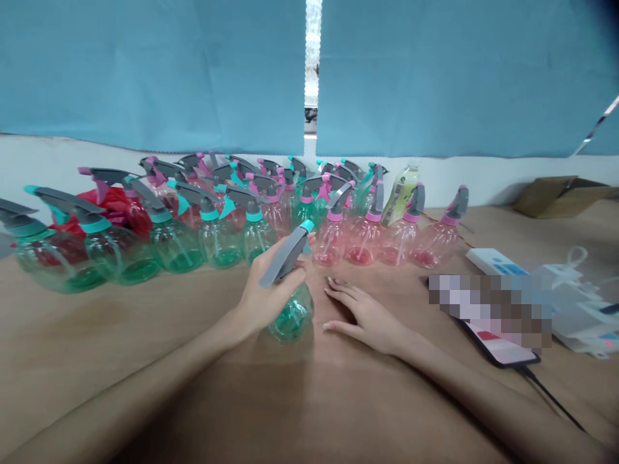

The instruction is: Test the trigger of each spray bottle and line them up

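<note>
Beneath both hands, a brown wood-grain tabletop [217, 393] is spreading toward a white wall [483, 183], where blue curtains [169, 71] are hanging well beyond the fingers, a narrow bright gap [312, 58] parting them. The left hand [268, 283] is closing around the neck of a green spray bottle [293, 316], just beneath its gray head; whether the base is touching the wood, I cannot tell. Just right of that bottle, the right hand [370, 319] is lying palm down, fingers loosely extended, thumb apart, grasping nothing. Ahead of the left hand and leftward, green-tinted spray bottles [181, 254] are standing in a row; ahead of the right, pink-tinted spray bottles [360, 248] are standing upright, a labeled drink bottle [401, 193] leaning behind them. Right of the right hand, a smartphone [505, 351] is lying with a black cable [551, 393] trailing from it.
</note>
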`<state>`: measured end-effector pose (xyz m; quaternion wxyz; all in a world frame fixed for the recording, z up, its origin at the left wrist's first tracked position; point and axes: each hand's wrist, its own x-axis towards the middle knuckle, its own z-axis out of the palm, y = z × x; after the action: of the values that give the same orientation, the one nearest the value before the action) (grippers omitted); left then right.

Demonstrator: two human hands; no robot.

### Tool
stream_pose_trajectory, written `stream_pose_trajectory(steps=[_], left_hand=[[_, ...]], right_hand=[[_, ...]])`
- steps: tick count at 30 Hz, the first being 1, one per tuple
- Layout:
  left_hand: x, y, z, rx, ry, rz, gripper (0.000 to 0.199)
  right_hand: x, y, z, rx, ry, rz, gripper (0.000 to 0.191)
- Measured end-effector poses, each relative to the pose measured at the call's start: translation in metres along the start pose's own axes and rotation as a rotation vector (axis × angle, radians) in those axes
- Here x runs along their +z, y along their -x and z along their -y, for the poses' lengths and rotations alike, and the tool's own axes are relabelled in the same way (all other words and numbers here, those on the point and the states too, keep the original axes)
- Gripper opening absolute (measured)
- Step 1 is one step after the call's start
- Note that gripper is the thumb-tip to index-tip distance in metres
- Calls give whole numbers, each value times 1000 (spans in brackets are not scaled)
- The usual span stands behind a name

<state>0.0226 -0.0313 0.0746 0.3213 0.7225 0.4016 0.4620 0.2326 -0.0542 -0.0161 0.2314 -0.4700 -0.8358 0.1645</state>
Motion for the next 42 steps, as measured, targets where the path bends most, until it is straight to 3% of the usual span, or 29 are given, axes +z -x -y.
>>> stream_pose_trajectory(steps=[14, 42], left_hand=[[0, -2, -1, 2, 26, 40, 43], [-1, -1, -4, 22, 21, 41, 44]], right_hand=[[3, 0, -4, -7, 23, 3, 74], [3, 2, -5, -14, -20, -19, 71]])
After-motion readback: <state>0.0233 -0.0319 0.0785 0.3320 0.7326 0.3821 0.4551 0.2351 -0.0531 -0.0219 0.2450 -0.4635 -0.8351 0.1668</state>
